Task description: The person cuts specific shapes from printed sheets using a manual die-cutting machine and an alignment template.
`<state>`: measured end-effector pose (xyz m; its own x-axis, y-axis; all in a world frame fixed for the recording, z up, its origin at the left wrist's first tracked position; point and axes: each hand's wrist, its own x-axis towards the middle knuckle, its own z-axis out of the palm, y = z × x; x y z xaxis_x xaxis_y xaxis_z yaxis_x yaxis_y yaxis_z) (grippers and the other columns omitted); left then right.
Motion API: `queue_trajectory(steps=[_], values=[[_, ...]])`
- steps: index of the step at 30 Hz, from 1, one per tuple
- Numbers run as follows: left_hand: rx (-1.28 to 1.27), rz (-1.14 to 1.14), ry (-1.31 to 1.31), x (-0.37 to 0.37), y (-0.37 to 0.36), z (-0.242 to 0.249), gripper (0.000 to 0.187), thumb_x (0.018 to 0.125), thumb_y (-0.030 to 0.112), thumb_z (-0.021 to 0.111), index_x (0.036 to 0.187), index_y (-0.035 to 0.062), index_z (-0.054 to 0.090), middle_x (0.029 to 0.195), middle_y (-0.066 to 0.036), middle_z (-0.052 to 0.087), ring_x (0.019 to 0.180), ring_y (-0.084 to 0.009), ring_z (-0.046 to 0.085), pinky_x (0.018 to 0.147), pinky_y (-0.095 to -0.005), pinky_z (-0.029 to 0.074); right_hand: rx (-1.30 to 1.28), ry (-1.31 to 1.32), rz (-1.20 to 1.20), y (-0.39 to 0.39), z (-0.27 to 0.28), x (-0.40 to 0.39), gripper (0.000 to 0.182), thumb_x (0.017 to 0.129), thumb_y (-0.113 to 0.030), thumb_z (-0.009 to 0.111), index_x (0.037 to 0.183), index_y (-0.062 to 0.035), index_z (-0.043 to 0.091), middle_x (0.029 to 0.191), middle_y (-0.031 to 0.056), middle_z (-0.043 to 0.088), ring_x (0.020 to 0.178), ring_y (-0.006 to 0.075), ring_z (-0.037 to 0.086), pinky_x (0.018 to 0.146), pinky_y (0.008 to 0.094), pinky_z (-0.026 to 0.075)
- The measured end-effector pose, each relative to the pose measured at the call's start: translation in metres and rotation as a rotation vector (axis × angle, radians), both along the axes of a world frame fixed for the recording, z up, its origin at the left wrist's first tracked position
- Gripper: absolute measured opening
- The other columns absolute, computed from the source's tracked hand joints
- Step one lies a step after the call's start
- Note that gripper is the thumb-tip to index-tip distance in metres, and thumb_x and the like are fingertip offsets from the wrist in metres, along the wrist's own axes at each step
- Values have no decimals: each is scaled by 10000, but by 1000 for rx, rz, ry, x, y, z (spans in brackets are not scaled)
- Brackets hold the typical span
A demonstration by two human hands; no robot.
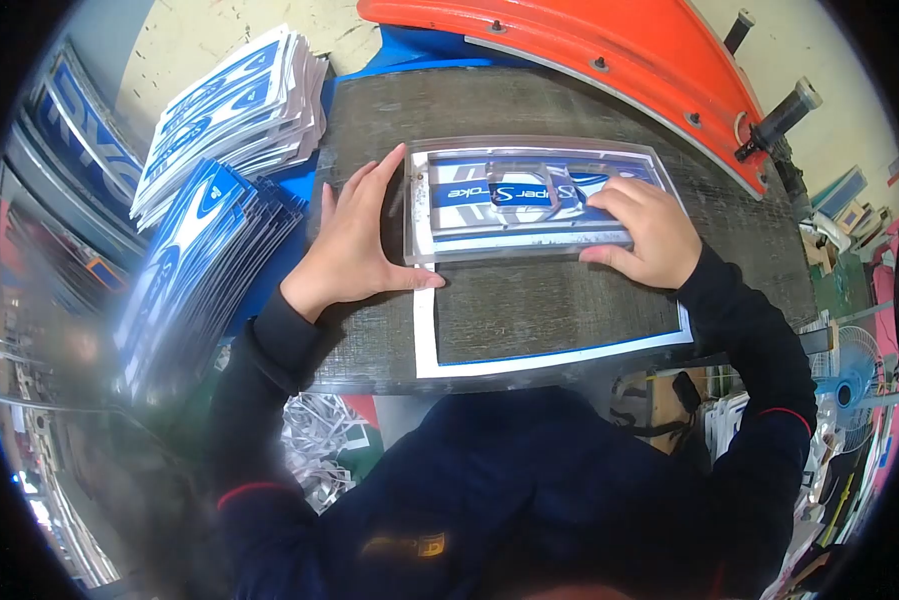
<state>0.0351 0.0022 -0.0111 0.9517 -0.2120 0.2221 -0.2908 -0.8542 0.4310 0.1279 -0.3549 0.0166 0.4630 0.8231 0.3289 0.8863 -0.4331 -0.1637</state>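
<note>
A clear rectangular plate with raised edges (529,240) lies on the dark work surface (559,308), over a blue and white printed sheet (469,190). My left hand (354,240) has its fingers spread along the plate's left edge, its thumb on a white paper frame (426,335). This frame, its middle cut out, extends from under the plate toward my body. On the plate's right part rests my right hand (649,228), fingers bent and thumb at the near edge; whether it grips anything is hard to make out.
Stacks of printed sheets (224,110) and blue cut pieces (194,265) stand at the left. A large orange-red machine part (589,45) with black handles (784,118) spans the far right. Paper scraps (319,445) lie below; a blue fan (849,388) is at the right.
</note>
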Motion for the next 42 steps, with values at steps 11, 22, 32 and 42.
queue_trajectory(steps=[11,22,32,42], values=[[-21,-19,-38,1,3,-6,1407,504,634,917,1597,146,177,1551,-227,355,1464,-439,281,1114,-755,126,351,175,-36,-13,16,18,453,879,-345,727,1122,22,621,974,161,632,889,297,651,811,363,494],[127,-13,92,3,4,5,1260,570,665,877,1573,163,302,1605,-188,301,1510,-425,185,1152,-706,96,1143,362,-10,-68,-6,35,583,1071,-457,387,1203,82,566,998,128,641,855,178,607,797,314,488],[85,-83,-53,54,-16,19,558,858,416,749,1246,26,657,1230,-187,622,1201,-361,568,1037,-458,427,1235,337,42,-68,-32,20,683,1044,-568,386,1193,76,556,998,133,636,862,187,614,816,325,490],[136,-5,-7,74,-35,22,281,811,227,799,987,25,714,1041,-165,635,971,-351,643,881,-382,515,1277,380,29,-68,-39,19,666,1045,-569,368,1187,57,546,994,130,628,866,187,607,823,332,492]])
